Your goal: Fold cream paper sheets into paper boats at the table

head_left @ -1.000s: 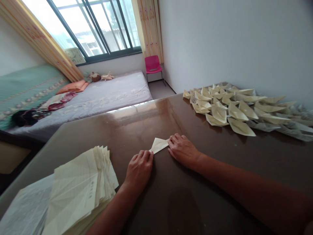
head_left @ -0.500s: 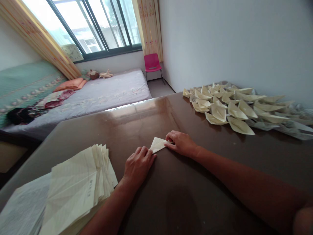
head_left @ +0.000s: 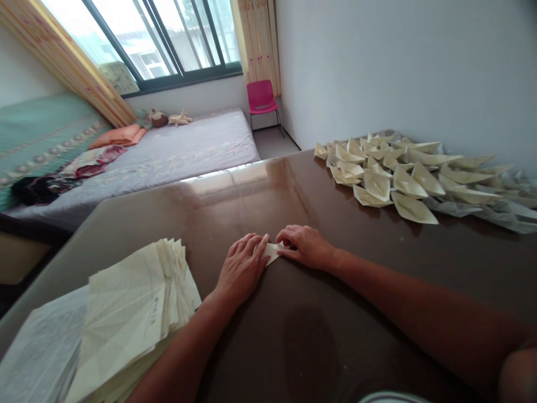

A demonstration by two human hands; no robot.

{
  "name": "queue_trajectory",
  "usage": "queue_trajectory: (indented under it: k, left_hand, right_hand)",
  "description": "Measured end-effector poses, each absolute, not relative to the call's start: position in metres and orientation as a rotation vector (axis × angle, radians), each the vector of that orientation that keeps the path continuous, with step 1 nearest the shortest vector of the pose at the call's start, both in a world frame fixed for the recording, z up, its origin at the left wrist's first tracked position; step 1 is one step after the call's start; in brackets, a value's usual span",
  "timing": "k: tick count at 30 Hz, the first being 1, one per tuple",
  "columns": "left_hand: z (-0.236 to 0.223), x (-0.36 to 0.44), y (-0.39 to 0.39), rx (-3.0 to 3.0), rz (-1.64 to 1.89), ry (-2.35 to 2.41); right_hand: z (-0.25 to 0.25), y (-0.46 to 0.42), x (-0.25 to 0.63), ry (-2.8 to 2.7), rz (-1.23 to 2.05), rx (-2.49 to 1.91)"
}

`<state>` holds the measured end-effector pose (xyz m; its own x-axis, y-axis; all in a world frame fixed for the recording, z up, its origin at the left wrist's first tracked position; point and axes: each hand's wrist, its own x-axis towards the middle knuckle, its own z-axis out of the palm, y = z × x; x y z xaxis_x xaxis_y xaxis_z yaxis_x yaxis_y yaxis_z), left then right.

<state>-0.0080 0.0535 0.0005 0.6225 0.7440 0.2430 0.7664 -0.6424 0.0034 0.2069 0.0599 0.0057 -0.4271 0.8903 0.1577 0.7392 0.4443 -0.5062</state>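
A small folded piece of cream paper (head_left: pixel 272 253) lies on the brown table between my hands, only its middle showing. My left hand (head_left: pixel 242 264) covers the paper's left part, thumb at its lower edge and fingers over the top, gripping it. At the right end, my right hand (head_left: pixel 308 247) has its fingers curled and pinched on the paper. Those fingertips are partly hidden behind the hand.
A stack of creased paper sheets (head_left: pixel 126 308) lies at the left by my forearm, over greyish sheets (head_left: pixel 46 341). Many folded paper boats (head_left: pixel 377 184) cover the table's far right, near the wall. A pale curved rim (head_left: pixel 390 396) shows at the bottom edge. Beyond the table stand a bed (head_left: pixel 197 145) and pink chair (head_left: pixel 262 98).
My left hand has slid up and over the folded paper, hiding its left part and peak. The right hand has shifted slightly left along it. A pale rim has come into view at the bottom.
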Motion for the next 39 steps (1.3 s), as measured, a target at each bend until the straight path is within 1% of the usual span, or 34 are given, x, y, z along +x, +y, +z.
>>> queue_trajectory:
  k: [5, 13, 17, 22, 25, 28, 33, 35, 39]
  left_hand:
    - [0.005, -0.010, 0.056, -2.810, -0.384, -1.369]
    - [0.000, -0.007, 0.058, -2.926, -0.774, -1.526]
    - [-0.001, -0.005, 0.054, -2.945, -0.943, -1.594]
    - [0.002, -0.001, 0.049, -2.905, -1.117, -1.581]
    - [0.004, 0.000, 0.048, -2.887, -1.141, -1.583]
    - [0.004, -0.003, 0.052, -2.787, -1.186, -1.608]
    - [0.000, -0.018, 0.066, -2.590, -1.529, -1.740]
    - [-0.003, -0.022, 0.069, -2.621, -1.538, -1.839]
    - [-0.004, -0.022, 0.067, -2.695, -1.411, -1.938]
  right_hand:
    - [0.007, 0.059, 0.207, -2.255, 0.535, -1.403]
    - [0.003, 0.058, 0.209, -2.247, 0.524, -1.352]
    - [0.002, 0.060, 0.211, -2.230, 0.574, -1.317]
    - [0.000, 0.063, 0.212, -2.257, 0.638, -1.237]
    - [0.001, 0.064, 0.213, -2.319, 0.638, -1.168]
    - [0.004, 0.065, 0.215, -2.290, 0.637, -1.242]
    - [0.009, 0.071, 0.225, -2.131, 0.640, -1.424]
    - [0.009, 0.075, 0.229, -2.076, 0.699, -1.438]
    - [0.007, 0.078, 0.231, -1.984, 0.804, -1.390]
